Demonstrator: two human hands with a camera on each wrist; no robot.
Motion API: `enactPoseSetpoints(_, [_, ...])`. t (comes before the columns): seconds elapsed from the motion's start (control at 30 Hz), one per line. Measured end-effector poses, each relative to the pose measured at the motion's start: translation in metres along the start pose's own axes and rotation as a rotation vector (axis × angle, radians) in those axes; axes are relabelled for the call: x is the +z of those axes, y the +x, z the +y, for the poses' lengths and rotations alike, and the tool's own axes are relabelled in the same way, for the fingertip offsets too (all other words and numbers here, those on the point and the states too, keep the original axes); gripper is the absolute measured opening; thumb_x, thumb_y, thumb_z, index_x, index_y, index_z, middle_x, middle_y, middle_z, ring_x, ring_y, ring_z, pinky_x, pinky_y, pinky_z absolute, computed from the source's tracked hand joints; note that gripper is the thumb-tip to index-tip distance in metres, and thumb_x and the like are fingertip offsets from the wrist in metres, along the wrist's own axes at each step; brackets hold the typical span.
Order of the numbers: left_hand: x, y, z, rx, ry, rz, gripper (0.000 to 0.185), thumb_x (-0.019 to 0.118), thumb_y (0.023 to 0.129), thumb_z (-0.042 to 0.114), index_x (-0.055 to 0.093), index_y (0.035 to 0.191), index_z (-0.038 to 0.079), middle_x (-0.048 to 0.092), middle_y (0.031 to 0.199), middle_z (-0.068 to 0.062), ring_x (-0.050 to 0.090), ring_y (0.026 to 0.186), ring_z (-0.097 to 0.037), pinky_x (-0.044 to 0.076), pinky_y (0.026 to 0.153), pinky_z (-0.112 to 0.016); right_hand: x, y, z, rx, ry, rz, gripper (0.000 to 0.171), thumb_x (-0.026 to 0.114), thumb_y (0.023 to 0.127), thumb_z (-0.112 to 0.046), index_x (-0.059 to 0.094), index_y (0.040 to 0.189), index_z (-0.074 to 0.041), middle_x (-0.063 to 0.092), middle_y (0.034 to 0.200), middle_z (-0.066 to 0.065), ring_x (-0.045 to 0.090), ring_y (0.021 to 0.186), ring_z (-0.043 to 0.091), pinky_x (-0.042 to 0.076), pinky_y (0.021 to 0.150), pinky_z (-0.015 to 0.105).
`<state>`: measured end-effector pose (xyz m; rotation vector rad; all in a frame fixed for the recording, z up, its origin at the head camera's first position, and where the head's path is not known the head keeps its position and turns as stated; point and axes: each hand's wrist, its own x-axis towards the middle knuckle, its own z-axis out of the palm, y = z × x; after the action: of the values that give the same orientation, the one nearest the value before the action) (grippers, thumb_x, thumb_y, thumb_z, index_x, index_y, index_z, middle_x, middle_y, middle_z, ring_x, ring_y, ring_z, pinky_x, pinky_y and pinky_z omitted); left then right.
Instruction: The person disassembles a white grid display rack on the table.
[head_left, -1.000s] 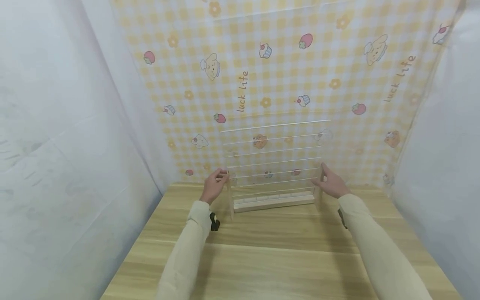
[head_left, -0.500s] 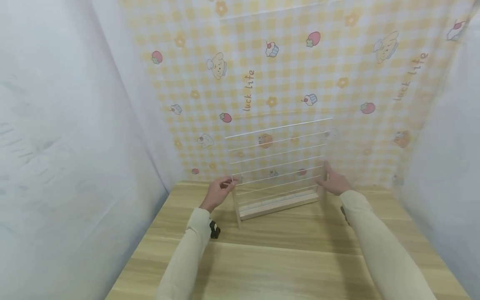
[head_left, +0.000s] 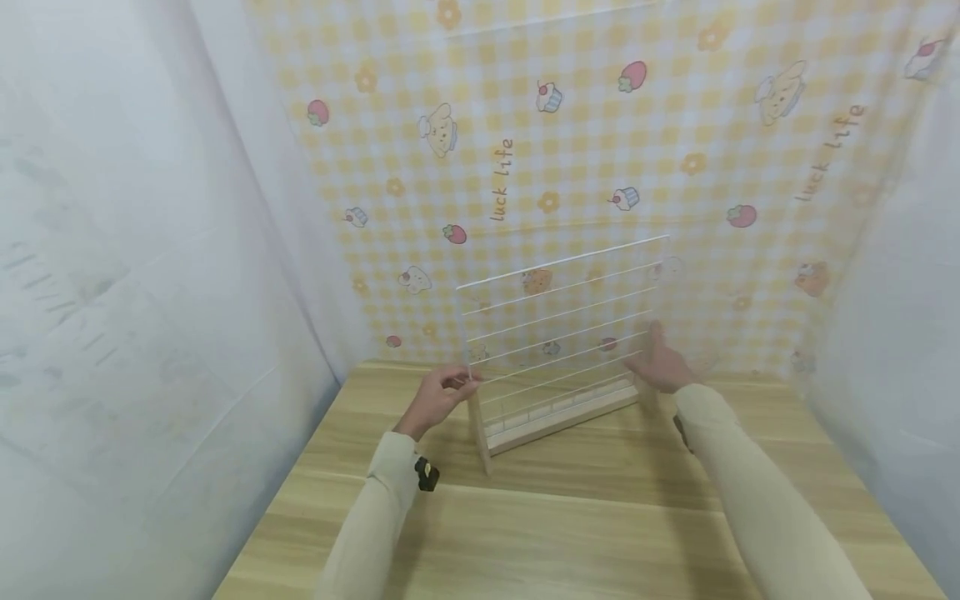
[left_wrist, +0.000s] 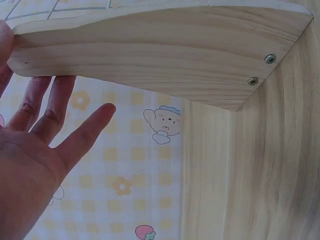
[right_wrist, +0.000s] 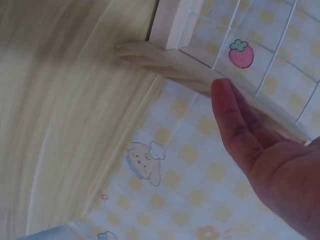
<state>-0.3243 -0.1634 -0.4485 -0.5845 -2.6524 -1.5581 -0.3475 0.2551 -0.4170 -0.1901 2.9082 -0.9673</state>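
A clear rack point(head_left: 562, 325) of thin horizontal rails on a wooden base point(head_left: 558, 421) stands near the back of the wooden table point(head_left: 525, 517), turned at an angle. My left hand point(head_left: 457, 386) holds its left wooden side panel point(left_wrist: 160, 50). In the left wrist view the straight fingers point(left_wrist: 45, 110) pass behind that panel and the thumb lies at its front corner. My right hand point(head_left: 654, 354) is flat at the rack's right end. The right wrist view shows its straight fingers point(right_wrist: 232, 115) next to the right wooden side point(right_wrist: 170, 62); contact is unclear.
A yellow checked cloth with cartoon prints point(head_left: 570, 150) hangs right behind the rack. White sheets close in the left point(head_left: 135, 292) and right point(head_left: 900, 292) sides. The near part of the table lies in front of the rack. A small black device point(head_left: 426, 475) sits at my left wrist.
The rack has swung round: its left end came toward me with my left hand, and its right end went back. My right hand has stayed flat at the right end.
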Motion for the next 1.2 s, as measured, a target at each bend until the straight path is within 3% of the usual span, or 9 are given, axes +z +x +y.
enactPoseSetpoints(0.17, [0.002, -0.005, -0.001, 0.0, -0.01, 0.013, 0.023, 0.066, 0.098, 0.03, 0.071, 0.114, 0.015, 0.07, 0.122, -0.009, 0.065, 0.105, -0.026, 0.057, 0.089, -0.041, 0.005, 0.003, -0.011, -0.042, 0.044, 0.101, 0.085, 0.06, 0.095, -0.03, 0.012, 0.151, 0.011, 0.047, 0.135, 0.045, 0.055, 0.115, 0.059, 0.049, 0.097, 0.063])
enactPoseSetpoints(0.3, [0.005, -0.009, -0.003, -0.014, -0.021, 0.028, 0.024, 0.067, 0.098, 0.03, 0.071, 0.114, 0.013, 0.07, 0.116, -0.006, 0.064, 0.102, -0.022, 0.055, 0.086, -0.039, 0.01, 0.004, -0.027, -0.08, 0.122, 0.103, 0.085, 0.061, 0.096, -0.028, 0.013, 0.154, 0.011, 0.033, 0.151, 0.04, 0.045, 0.13, 0.057, 0.042, 0.108, 0.065])
enactPoseSetpoints(0.33, [0.006, -0.01, -0.003, -0.019, -0.024, 0.032, 0.025, 0.067, 0.097, 0.031, 0.071, 0.114, 0.012, 0.07, 0.115, -0.005, 0.064, 0.102, -0.022, 0.055, 0.086, -0.038, 0.012, 0.004, -0.03, -0.086, 0.131, 0.097, 0.079, 0.06, 0.097, -0.029, 0.021, 0.153, 0.011, 0.028, 0.155, 0.038, 0.042, 0.133, 0.056, 0.04, 0.109, 0.065])
enactPoseSetpoints(0.4, [0.007, -0.013, -0.002, -0.027, -0.028, 0.04, 0.024, 0.068, 0.097, 0.03, 0.071, 0.113, 0.012, 0.07, 0.113, -0.004, 0.064, 0.101, -0.021, 0.056, 0.084, -0.037, 0.015, 0.004, -0.037, -0.087, 0.141, 0.09, 0.08, 0.06, 0.098, -0.033, 0.02, 0.153, 0.01, 0.022, 0.159, 0.037, 0.038, 0.137, 0.057, 0.037, 0.112, 0.066])
enactPoseSetpoints(0.53, [0.01, -0.017, 0.001, -0.019, -0.032, 0.043, 0.024, 0.071, 0.095, 0.034, 0.072, 0.109, 0.015, 0.069, 0.113, -0.004, 0.065, 0.1, -0.021, 0.057, 0.083, -0.037, 0.022, 0.002, -0.048, -0.09, 0.227, 0.079, 0.078, 0.061, 0.099, -0.032, 0.021, 0.154, 0.006, 0.032, 0.153, 0.036, 0.047, 0.13, 0.054, 0.046, 0.106, 0.062])
enactPoseSetpoints(0.6, [0.012, -0.018, 0.002, -0.016, -0.035, 0.042, 0.028, 0.071, 0.094, 0.037, 0.071, 0.11, 0.014, 0.068, 0.114, -0.004, 0.065, 0.1, -0.021, 0.057, 0.082, -0.037, 0.025, 0.001, -0.052, -0.096, 0.255, 0.08, 0.083, 0.061, 0.099, -0.031, 0.014, 0.157, 0.004, 0.036, 0.149, 0.035, 0.051, 0.126, 0.052, 0.049, 0.104, 0.06])
enactPoseSetpoints(0.67, [0.014, -0.02, 0.003, -0.012, -0.043, 0.04, 0.033, 0.071, 0.093, 0.04, 0.071, 0.111, 0.012, 0.068, 0.115, -0.004, 0.065, 0.1, -0.02, 0.057, 0.083, -0.037, 0.029, 0.001, -0.056, -0.106, 0.255, 0.093, 0.087, 0.062, 0.099, -0.031, 0.009, 0.158, 0.003, 0.039, 0.146, 0.037, 0.051, 0.126, 0.052, 0.049, 0.103, 0.06])
enactPoseSetpoints(0.9, [0.017, -0.027, 0.001, 0.001, -0.046, 0.056, 0.029, 0.071, 0.093, 0.038, 0.071, 0.11, 0.014, 0.069, 0.116, -0.001, 0.064, 0.1, -0.015, 0.057, 0.088, -0.037, 0.041, 0.0, -0.075, -0.133, 0.197, 0.182, 0.087, 0.066, 0.094, -0.042, 0.021, 0.159, -0.006, 0.047, 0.148, 0.03, 0.053, 0.13, 0.048, 0.049, 0.103, 0.06])
enactPoseSetpoints(1.2, [0.024, -0.033, 0.003, 0.017, -0.064, 0.078, 0.025, 0.072, 0.093, 0.036, 0.072, 0.108, 0.015, 0.066, 0.115, -0.002, 0.062, 0.097, -0.013, 0.056, 0.092, -0.037, 0.061, -0.001, -0.09, -0.13, 0.344, 0.124, 0.092, 0.07, 0.092, -0.041, 0.016, 0.161, -0.014, 0.039, 0.154, 0.028, 0.044, 0.137, 0.05, 0.046, 0.104, 0.064])
